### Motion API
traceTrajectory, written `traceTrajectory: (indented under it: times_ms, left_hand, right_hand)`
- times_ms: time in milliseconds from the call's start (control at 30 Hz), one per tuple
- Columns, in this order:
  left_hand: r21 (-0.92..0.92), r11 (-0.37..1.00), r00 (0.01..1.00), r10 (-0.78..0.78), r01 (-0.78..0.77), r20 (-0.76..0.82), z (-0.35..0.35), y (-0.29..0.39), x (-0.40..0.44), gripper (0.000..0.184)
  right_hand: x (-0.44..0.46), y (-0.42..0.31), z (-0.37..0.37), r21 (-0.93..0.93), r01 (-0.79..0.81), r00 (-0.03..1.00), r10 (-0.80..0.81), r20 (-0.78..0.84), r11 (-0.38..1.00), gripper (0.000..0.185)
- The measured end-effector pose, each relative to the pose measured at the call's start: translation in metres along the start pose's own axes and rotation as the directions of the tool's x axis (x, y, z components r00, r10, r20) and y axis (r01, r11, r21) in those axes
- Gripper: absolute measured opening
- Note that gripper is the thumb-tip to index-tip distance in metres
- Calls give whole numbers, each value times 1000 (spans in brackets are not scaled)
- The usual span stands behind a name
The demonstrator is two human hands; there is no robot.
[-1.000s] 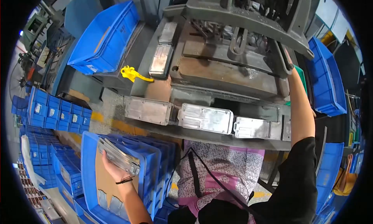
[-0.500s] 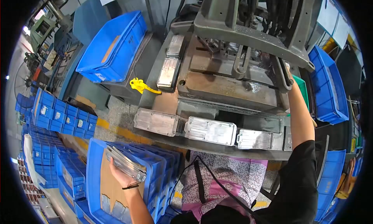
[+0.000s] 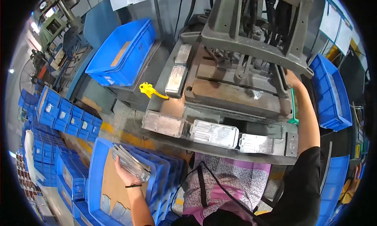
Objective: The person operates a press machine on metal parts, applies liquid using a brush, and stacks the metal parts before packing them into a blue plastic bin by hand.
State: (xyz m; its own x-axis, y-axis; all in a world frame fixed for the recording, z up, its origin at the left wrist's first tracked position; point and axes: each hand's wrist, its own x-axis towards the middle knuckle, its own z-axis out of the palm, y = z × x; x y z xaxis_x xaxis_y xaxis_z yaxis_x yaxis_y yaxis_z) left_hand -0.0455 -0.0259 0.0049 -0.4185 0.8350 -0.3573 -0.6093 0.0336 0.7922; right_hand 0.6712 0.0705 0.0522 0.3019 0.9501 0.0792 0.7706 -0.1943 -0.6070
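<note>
My left hand (image 3: pixel 125 173) is closed round a stack of long silver metal castings (image 3: pixel 132 163), held over a blue crate (image 3: pixel 94 179) at the lower left. Inside that crate lie cardboard and more metal pieces (image 3: pixel 116 211). My right arm stretches forward along the right side of a press (image 3: pixel 235 93). My right hand (image 3: pixel 291 79) is beside the press's dark metal frame, its fingers hidden behind it. Along the press table's front edge lie three castings, a left one (image 3: pixel 163 124), a middle one (image 3: pixel 214 133) and a right one (image 3: pixel 256 143).
Two more castings (image 3: pixel 176 79) rest at the table's left side, near a yellow object (image 3: pixel 151 91). A blue bin (image 3: pixel 121 53) stands at the back left, another (image 3: pixel 332 92) at the right. A green container (image 3: pixel 294 108) shows past my right forearm. Stacked blue crates (image 3: pixel 68 116) fill the left.
The camera view has shifted slightly, so the press sits lower and further right. More of my right hand shows beside the frame. My left hand keeps its hold on the castings over the crate.
</note>
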Motion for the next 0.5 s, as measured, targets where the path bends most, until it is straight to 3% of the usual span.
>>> traceTrajectory:
  times_ms: [33, 67, 133, 267, 333, 400, 467, 500]
  left_hand:
    - [-34, 999, 1000, -2, 2, 22, 3, -1, -2, 42]
    - [-71, 997, 999, -1, 4, 42, 5, 0, -2, 41]
    - [-94, 995, 998, -18, 24, 65, -5, -2, 5, 41]
    - [-55, 998, 993, -21, 27, 116, -6, 6, -1, 38]
    - [-52, 997, 998, -46, 48, 31, 5, 9, -9, 39]
    - [23, 999, 996, -48, 47, 74, -9, 11, -6, 41]
    - [-80, 996, 951, -15, 42, 310, -12, 13, -12, 42]
    - [-127, 990, 943, -10, 55, 333, 1, 15, -23, 43]
  right_hand:
    - [23, 37, 3, -183, -89, 996, 92, 13, 979, 55]
    - [34, 62, 5, -188, -64, 997, 71, 27, 980, 55]
    - [4, 1, -8, -316, -70, 997, 60, -40, 946, 55]
    - [-20, 5, -28, -352, -116, 993, 111, -33, 929, 56]
    - [-46, 25, -42, -289, 1, 997, -25, -79, 957, 61]
    - [-95, 7, -49, 8, 167, 976, -164, -143, 986, 69]
    - [-157, -31, -53, 91, 133, 985, -121, -123, 987, 74]
    - [-184, -47, -53, 105, 123, 989, -113, -96, 987, 75]
